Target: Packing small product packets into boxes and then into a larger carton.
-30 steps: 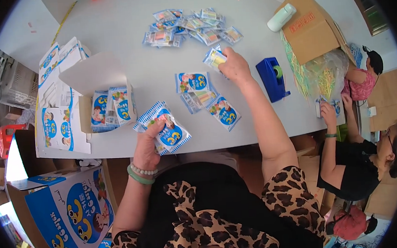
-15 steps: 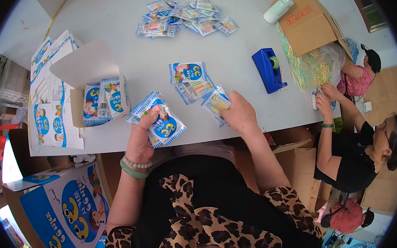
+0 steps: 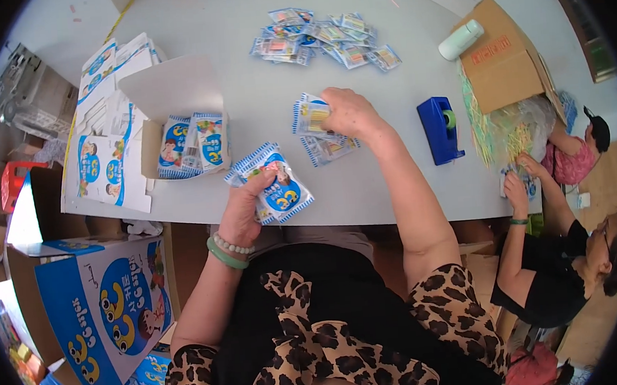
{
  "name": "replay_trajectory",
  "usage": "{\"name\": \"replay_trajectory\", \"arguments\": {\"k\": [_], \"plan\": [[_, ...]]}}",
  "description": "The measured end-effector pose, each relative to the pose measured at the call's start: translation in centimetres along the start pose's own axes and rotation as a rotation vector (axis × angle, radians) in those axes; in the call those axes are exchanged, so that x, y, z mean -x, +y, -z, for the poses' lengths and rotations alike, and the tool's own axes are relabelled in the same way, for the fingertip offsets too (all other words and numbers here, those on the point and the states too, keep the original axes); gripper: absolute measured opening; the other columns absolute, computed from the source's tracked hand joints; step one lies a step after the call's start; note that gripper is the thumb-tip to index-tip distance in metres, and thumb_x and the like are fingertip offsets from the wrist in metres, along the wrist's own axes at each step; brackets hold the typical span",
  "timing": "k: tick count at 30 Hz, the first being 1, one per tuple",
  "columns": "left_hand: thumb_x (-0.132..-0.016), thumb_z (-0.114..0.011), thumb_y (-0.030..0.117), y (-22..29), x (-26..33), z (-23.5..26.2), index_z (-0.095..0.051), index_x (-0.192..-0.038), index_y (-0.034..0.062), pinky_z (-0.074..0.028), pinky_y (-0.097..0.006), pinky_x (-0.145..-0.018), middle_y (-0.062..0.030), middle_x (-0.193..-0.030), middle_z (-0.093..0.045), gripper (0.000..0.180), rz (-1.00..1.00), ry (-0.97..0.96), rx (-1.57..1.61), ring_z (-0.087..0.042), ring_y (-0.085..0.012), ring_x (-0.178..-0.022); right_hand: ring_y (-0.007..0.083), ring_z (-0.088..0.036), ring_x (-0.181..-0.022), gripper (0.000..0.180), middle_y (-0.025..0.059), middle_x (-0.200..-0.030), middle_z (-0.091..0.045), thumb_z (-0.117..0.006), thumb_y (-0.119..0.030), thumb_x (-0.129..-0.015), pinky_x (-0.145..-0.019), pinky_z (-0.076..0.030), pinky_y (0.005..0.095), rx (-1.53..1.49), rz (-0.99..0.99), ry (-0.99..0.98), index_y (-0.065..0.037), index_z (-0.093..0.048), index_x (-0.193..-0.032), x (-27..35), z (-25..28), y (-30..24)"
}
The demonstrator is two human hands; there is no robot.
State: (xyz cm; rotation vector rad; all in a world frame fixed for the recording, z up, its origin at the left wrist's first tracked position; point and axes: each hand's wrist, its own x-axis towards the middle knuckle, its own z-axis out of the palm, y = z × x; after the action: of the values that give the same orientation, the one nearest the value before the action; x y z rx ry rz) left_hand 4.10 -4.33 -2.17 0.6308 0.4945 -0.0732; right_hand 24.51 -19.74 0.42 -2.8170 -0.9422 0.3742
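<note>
My left hand [image 3: 244, 208] holds several overlapping blue-and-white snack packets [image 3: 284, 194] near the table's front edge, its thumb across the top one. Farther off and to the right, my right hand [image 3: 353, 113] grips the edge of a snack packet [image 3: 309, 116] with a clear window showing yellow sticks. My fingertips are partly hidden. Just under and nearer lies a loose packet [image 3: 330, 150], partly covered. To the left stands an open white carton [image 3: 149, 143] with its lid raised and several packets [image 3: 210, 142] upright inside.
At the far side lies a heap of packets [image 3: 344, 36]. Flat printed cartons [image 3: 95, 161] are stacked at the left. On the right are a blue tape dispenser [image 3: 438, 132], a pale bottle [image 3: 461, 41] and a brown box [image 3: 503, 61] spilling thin sticks. A co-worker's hands [image 3: 519, 185] work beyond.
My right hand has moved away from me with a packet, over the loose packets. My left hand keeps its packets. The whole view has shifted, so the table appears farther right and lower.
</note>
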Motion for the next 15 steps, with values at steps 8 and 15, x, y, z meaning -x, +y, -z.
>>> {"name": "replay_trajectory", "arguments": {"k": [8, 15], "plan": [[-0.084, -0.067, 0.011, 0.2, -0.1, 0.3, -0.060, -0.108, 0.0018, -0.057, -0.032, -0.074, -0.0080, -0.097, -0.068, 0.027, -0.014, -0.005, -0.014, -0.068, -0.0181, -0.084, 0.0286, -0.061, -0.100, 0.042, 0.0133, -0.105, -0.063, -0.072, -0.024, -0.068, -0.084, -0.049, 0.0393, -0.047, -0.160, -0.122, -0.007, -0.057, -0.102, 0.2, 0.8, -1.0], [-0.084, -0.068, 0.012, 0.1, -0.3, 0.2, -0.059, -0.109, 0.0023, -0.058, -0.032, -0.074, -0.0079, -0.098, -0.067, 0.028, -0.011, 0.038, -0.014, -0.068, -0.0177, -0.083, 0.0326, -0.061, -0.096, 0.028, 0.0163, -0.102, -0.063, -0.065, -0.016, -0.073, -0.083, -0.048, 0.0419, 0.015, -0.116, -0.019, -0.006, -0.056, -0.098, 1.0, 0.9, -2.2]]}}
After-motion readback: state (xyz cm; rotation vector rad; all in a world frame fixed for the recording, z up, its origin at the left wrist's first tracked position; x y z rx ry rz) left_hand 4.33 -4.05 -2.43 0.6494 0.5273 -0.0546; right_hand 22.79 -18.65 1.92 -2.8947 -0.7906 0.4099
